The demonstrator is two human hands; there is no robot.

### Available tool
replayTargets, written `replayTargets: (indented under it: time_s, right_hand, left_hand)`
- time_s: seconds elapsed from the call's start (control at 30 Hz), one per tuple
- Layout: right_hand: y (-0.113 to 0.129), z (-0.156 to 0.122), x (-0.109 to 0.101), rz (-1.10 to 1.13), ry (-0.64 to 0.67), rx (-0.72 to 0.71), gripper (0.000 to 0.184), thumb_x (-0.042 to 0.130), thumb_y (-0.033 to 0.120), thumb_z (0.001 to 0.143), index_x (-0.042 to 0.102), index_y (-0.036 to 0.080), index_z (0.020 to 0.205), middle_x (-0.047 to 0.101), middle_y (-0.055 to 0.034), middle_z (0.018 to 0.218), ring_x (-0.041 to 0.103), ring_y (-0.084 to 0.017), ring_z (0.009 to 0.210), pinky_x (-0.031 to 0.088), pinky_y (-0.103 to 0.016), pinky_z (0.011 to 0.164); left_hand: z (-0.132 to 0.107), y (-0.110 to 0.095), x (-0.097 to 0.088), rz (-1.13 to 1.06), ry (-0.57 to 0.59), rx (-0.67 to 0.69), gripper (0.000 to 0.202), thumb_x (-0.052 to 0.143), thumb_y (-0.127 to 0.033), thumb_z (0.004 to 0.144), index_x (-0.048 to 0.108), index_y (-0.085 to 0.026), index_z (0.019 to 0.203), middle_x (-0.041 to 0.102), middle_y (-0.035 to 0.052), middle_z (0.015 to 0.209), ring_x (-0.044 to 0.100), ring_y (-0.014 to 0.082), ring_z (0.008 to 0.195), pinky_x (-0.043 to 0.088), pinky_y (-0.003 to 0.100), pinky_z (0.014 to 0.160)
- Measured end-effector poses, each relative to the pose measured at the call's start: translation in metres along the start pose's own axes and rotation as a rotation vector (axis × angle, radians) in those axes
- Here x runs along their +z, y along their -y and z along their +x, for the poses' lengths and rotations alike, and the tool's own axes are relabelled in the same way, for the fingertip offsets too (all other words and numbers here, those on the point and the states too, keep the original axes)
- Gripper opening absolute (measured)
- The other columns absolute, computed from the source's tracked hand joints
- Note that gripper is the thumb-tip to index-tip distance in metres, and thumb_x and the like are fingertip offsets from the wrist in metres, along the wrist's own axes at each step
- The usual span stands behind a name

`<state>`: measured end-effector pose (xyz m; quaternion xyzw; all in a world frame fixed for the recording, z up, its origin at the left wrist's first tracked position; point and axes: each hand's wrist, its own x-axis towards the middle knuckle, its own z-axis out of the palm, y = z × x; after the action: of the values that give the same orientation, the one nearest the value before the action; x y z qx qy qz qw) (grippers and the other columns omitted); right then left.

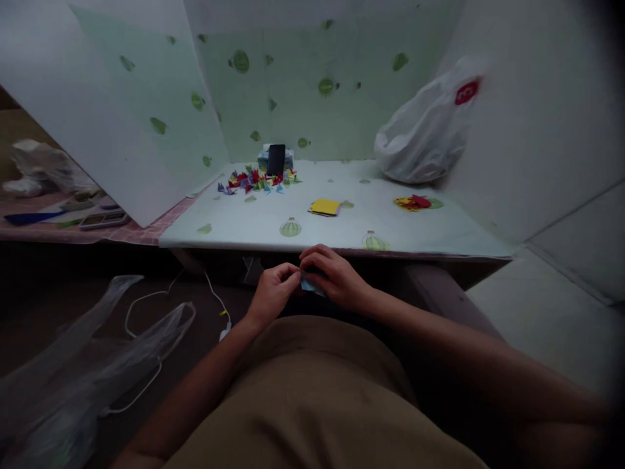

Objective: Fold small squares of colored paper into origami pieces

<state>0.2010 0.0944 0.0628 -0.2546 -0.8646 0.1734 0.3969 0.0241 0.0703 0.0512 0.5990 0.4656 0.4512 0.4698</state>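
Observation:
My left hand [273, 292] and my right hand [332, 277] meet just below the near edge of the table [342, 234], over my lap. Both pinch a small piece of light blue paper [308, 284], most of it hidden under the fingers. A stack of yellow paper squares [325, 207] lies on the table ahead of my hands. Farther back sits a pile of several small folded paper pieces in many colours [256, 181]. A red and yellow folded piece [414, 202] rests to the right.
A dark phone [276, 159] stands upright behind the pile. A white plastic bag [430, 133] leans in the back right corner. Patterned screens wall the table. A clear plastic bag [73, 371] and a white cable [146, 306] lie on the floor at left.

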Motion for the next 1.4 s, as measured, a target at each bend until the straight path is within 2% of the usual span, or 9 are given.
replayTargets:
  time_s: [0.2,0.47,0.77,0.87,0.97,1.03,1.13,1.27,1.4]
  right_hand:
    - [-0.001,-0.001,0.002,0.013,0.024,0.011,0.01,0.053,0.009,0.089,0.055,0.018,0.086,0.059,-0.0111,0.104,0.057,-0.021,0.096,0.049,-0.037,0.083]
    - [0.0,-0.002,0.001,0.057,0.04,-0.047,0.012,0.046,0.008,0.091,0.051,0.019,0.087,0.06,-0.0102,0.099,0.056,-0.019,0.092,0.049,-0.035,0.08]
    - [-0.002,-0.001,0.002,-0.084,-0.009,-0.191,0.015,0.044,0.015,0.096,0.054,0.019,0.086,0.064,-0.0064,0.085,0.058,-0.019,0.088,0.048,-0.036,0.082]
    - [-0.006,-0.001,0.003,-0.166,0.004,-0.219,0.016,0.044,0.016,0.096,0.056,0.019,0.085,0.064,-0.0055,0.085,0.059,-0.019,0.09,0.047,-0.04,0.09]
    - [-0.01,-0.002,0.005,-0.256,0.064,-0.265,0.007,0.053,0.021,0.093,0.059,0.018,0.096,0.066,-0.0066,0.092,0.058,-0.021,0.099,0.042,-0.046,0.1]
    - [-0.012,-0.003,0.006,-0.317,0.092,-0.28,0.012,0.056,0.022,0.091,0.059,0.017,0.102,0.066,-0.0071,0.094,0.057,-0.022,0.101,0.039,-0.048,0.105]
    - [-0.013,-0.004,0.007,-0.389,0.088,-0.31,0.013,0.049,0.015,0.093,0.061,0.017,0.093,0.065,-0.0063,0.087,0.056,-0.02,0.097,0.036,-0.046,0.108]
    - [-0.011,-0.004,0.007,-0.417,0.028,-0.354,0.025,0.042,0.011,0.095,0.06,0.018,0.08,0.063,-0.005,0.077,0.055,-0.018,0.088,0.037,-0.043,0.105]
    - [-0.007,-0.004,0.007,-0.46,-0.023,-0.337,0.025,0.043,0.014,0.096,0.059,0.018,0.078,0.064,-0.0044,0.075,0.051,-0.018,0.079,0.042,-0.036,0.085]
  left_hand:
    - [0.0,-0.001,0.002,0.052,0.025,0.019,0.021,0.06,-0.033,0.081,0.067,-0.013,0.078,0.06,-0.0009,0.062,0.055,0.0121,0.058,0.046,0.023,0.059]
    - [0.003,-0.003,-0.002,0.147,-0.113,0.037,0.02,0.059,-0.031,0.08,0.068,-0.013,0.075,0.063,0.0007,0.065,0.057,0.0125,0.059,0.045,0.022,0.057]
    - [0.005,-0.001,-0.004,0.153,-0.149,0.039,0.019,0.058,-0.03,0.08,0.067,-0.014,0.075,0.064,0.0002,0.065,0.057,0.0127,0.059,0.044,0.022,0.058]
    - [0.003,-0.003,-0.003,0.195,-0.162,0.065,0.018,0.057,-0.029,0.081,0.066,-0.014,0.076,0.064,0.0005,0.066,0.057,0.0132,0.061,0.044,0.023,0.059]
    - [0.004,-0.002,-0.003,0.25,-0.158,0.097,0.018,0.056,-0.029,0.082,0.066,-0.015,0.076,0.064,0.0005,0.067,0.057,0.0134,0.062,0.043,0.023,0.059]
    - [0.005,-0.001,-0.004,0.275,-0.16,0.101,0.02,0.055,-0.031,0.082,0.065,-0.015,0.076,0.064,0.0006,0.067,0.057,0.0139,0.062,0.043,0.024,0.059]
    - [0.005,0.0,-0.005,0.311,-0.175,0.106,0.02,0.055,-0.031,0.083,0.065,-0.015,0.076,0.064,0.0007,0.066,0.058,0.0142,0.062,0.043,0.024,0.06]
    - [0.006,-0.001,-0.004,0.305,-0.174,0.106,0.019,0.055,-0.029,0.082,0.066,-0.015,0.076,0.064,0.0004,0.067,0.057,0.0138,0.062,0.043,0.024,0.06]
    - [0.005,-0.004,-0.003,0.277,-0.206,0.107,0.017,0.056,-0.028,0.081,0.065,-0.016,0.074,0.063,-0.0003,0.066,0.057,0.0135,0.061,0.042,0.023,0.059]
